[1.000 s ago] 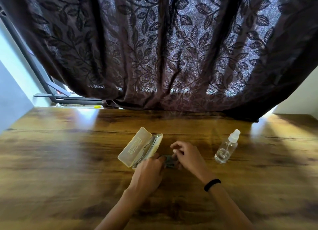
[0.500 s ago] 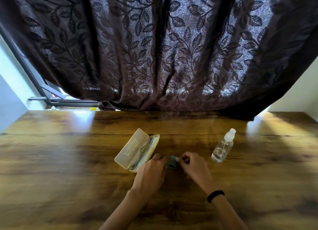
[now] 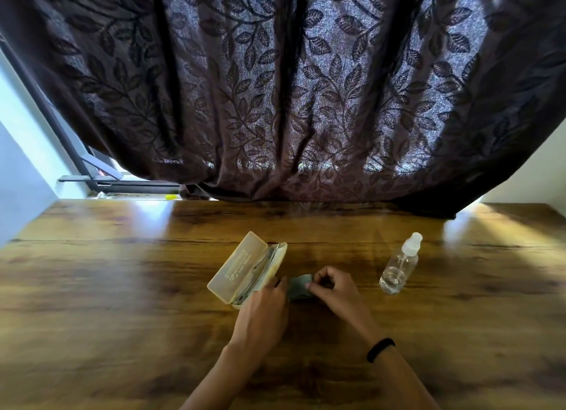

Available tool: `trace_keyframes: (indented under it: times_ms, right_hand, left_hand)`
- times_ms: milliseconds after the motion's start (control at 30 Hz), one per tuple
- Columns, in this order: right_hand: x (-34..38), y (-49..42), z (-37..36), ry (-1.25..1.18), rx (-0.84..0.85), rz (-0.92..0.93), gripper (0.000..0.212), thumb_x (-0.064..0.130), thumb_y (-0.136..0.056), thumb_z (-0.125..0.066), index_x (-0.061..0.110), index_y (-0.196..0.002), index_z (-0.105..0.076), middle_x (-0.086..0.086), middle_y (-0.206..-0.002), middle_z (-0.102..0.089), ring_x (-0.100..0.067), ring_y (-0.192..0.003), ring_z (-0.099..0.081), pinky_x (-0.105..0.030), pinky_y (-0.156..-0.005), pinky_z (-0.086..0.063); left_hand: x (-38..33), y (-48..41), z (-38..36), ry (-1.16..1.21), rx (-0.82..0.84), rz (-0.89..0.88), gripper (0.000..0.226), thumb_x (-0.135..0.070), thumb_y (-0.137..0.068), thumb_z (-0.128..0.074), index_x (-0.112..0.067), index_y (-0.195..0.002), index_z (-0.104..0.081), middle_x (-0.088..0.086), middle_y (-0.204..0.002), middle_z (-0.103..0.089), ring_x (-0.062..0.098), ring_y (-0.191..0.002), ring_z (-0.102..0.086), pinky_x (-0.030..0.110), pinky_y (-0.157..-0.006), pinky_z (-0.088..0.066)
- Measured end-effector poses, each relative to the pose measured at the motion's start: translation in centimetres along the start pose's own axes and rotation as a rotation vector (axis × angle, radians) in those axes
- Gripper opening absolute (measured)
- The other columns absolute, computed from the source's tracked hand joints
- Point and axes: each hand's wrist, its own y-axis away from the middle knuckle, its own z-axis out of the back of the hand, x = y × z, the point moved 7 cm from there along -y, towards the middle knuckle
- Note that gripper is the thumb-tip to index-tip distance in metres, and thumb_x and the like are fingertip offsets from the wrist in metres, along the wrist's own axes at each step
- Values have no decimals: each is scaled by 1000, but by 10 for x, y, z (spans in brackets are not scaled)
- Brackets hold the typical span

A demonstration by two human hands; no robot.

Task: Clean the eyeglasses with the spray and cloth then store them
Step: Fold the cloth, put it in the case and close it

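The cloth lies on the wooden table just right of the open case, and both hands are on it: the right hand pinches its near edge between thumb and forefinger, while the left hand rests curled over its left side, though whether those fingers grip or merely press I cannot tell. The cloth looks soft, limp and very light, so it will likely sag and unfold unless held by a corner or a folded edge, and a two-handed pinch suits it. The eyeglasses lie inside the case, thin-framed and probably fragile; they are best lifted by the bridge or a temple, not by the lenses. The spray bottle stands well to the right of the case, clear, light and likely easy to tip. The left hand hides the case's near end and part of the cloth, and the lenses are too dim to make out.
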Motion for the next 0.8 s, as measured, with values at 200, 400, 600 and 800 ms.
trace_keyframes:
  times_ms: [200,400,600,800]
  right_hand:
    - [36,-5,-1,-274,100,70,11,13,-82,-64,19,-88,-58,-1,-97,-65,-8,-91,-61,-14,-64,-51]
    - [84,-21,-16,-357,287,196,9,12,-83,-64,17,-89,-59,-4,-94,-67,-12,-86,-65,-17,-61,-52]
    - [112,-42,-45,-174,248,258,8,7,-83,-63,6,-91,-61,-10,-90,-62,-15,-80,-61,-19,-63,-56]
    - [111,-55,-66,179,160,296,14,10,-80,-68,1,-90,-66,-14,-94,-68,-25,-89,-64,-38,-81,-55]
  left_hand:
    - [6,-9,26,149,-58,-24,59,-14,-90,-55,-28,-140,-28,0,-138,-48,14,-113,-56,30,-93,-49]
    - [42,-21,40,759,126,116,28,-10,-95,-44,-11,-122,-51,7,-92,-64,4,-50,-59,16,-40,-44]
    - [91,-27,52,723,-31,244,24,-11,-89,-57,-11,-113,-61,7,-85,-68,3,-43,-51,17,-37,-39]
    - [99,-29,42,496,-94,278,27,-13,-86,-62,-14,-113,-60,3,-87,-67,-1,-43,-54,10,-40,-41]
